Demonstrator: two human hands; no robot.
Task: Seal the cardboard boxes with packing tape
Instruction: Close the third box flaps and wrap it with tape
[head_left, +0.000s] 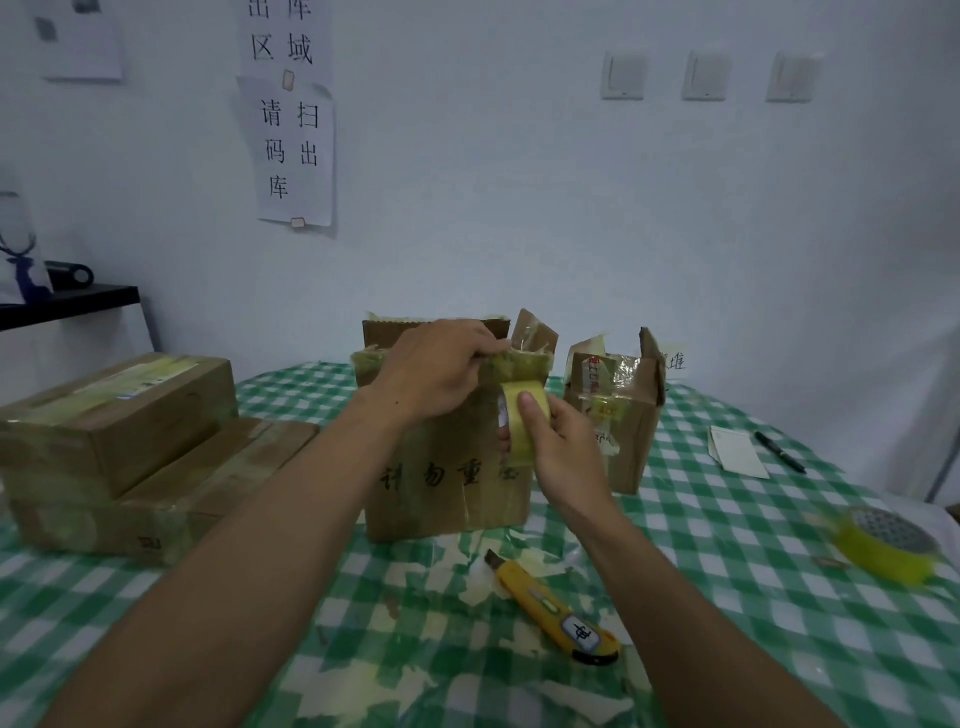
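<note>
Head view: left hand pinches, apparently, the tape end atop the upright cardboard box on the counter; right hand fingers clamp the tape roll. Next likely needs stretching tape across the flaps.

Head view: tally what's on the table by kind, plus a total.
Cardboard boxes: 4
Tape rolls: 2 (one held in the right hand, its loose end pinched by the left hand)
Utility knife: 1
Pen: 1
Paper slip: 1
Total: 9
</note>
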